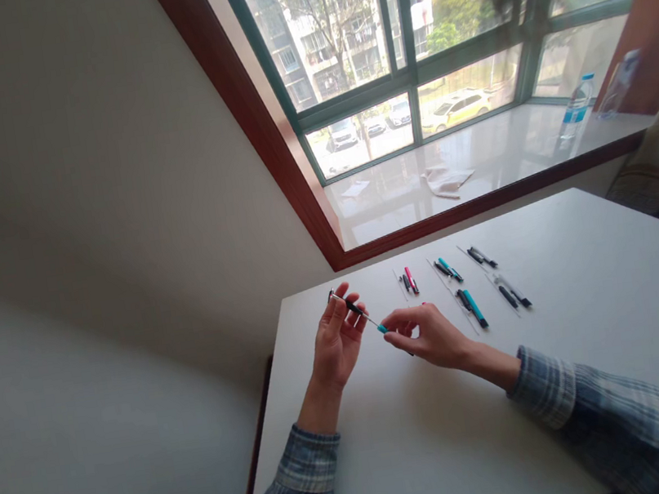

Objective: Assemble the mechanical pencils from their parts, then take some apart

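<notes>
Pinching a small teal piece (pixel 382 328) between thumb and fingertips, the right hand (pixel 433 336) faces the left hand (pixel 337 345) over the left side of a white counter (pixel 614 328). The left hand is half curled with the palm up, its thumb and fingers gripping a slim black pen part (pixel 352 305). A thin pale rod (pixel 371 322) runs between that part and the teal piece. On the counter to the right, at the far side, lie small groups of pen parts: a pink set (pixel 411 280), two teal sets (pixel 475 310) and two dark sets, black (pixel 481 257) and grey-black (pixel 515 293). Beyond, a bottle (pixel 577 111) stands on the windowsill (pixel 397 204), at right.
</notes>
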`<state>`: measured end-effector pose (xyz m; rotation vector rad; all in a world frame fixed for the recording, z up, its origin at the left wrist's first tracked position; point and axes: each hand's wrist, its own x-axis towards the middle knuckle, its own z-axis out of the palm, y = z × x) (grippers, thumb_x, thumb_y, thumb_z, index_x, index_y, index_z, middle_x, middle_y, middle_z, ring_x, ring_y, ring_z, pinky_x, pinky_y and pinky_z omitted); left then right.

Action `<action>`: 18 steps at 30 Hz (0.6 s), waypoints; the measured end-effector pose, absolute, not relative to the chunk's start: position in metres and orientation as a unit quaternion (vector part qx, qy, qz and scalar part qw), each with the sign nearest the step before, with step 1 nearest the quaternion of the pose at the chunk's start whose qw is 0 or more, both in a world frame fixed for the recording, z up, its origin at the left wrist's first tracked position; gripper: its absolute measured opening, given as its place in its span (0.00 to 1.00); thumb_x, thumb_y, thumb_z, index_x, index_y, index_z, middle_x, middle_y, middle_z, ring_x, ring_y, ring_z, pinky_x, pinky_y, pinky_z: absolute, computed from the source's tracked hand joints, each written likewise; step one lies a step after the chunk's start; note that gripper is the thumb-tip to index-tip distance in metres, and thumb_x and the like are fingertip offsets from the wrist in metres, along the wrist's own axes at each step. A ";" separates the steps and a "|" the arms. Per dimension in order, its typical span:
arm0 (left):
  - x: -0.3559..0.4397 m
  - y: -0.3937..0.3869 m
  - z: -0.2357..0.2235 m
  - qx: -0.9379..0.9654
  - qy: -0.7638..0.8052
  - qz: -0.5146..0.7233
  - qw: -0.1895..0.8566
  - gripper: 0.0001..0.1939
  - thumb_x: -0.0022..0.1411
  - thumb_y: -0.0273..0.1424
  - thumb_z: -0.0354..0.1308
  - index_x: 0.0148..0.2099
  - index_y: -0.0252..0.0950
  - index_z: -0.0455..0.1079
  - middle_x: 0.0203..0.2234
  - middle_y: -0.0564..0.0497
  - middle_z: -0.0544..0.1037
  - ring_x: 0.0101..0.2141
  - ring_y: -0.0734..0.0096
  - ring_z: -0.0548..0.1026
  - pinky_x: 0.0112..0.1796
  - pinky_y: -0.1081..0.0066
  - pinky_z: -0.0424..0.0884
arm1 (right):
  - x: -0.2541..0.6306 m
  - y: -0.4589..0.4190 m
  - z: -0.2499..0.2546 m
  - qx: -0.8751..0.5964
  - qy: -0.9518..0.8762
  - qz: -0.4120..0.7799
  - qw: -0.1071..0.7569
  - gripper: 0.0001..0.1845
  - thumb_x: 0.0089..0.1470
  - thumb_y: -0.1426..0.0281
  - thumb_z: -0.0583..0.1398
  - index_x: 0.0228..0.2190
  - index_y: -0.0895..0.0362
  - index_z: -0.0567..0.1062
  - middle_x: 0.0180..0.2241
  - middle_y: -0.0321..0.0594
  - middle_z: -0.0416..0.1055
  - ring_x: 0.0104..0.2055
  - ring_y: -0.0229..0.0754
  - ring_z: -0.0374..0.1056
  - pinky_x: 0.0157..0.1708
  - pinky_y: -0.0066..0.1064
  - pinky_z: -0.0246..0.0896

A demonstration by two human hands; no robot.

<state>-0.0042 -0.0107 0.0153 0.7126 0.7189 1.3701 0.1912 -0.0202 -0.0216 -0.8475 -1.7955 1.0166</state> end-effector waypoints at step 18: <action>0.006 -0.013 0.006 0.408 0.364 0.556 0.626 0.20 0.55 0.32 0.74 0.49 0.35 0.79 0.34 0.49 0.81 0.38 0.72 0.79 0.50 0.68 0.73 | 0.188 -0.015 -0.027 -0.363 -0.695 0.393 0.481 0.10 0.62 0.64 0.62 0.41 0.53 0.83 0.33 0.37 0.80 0.32 0.41 0.72 0.34 0.32 0.66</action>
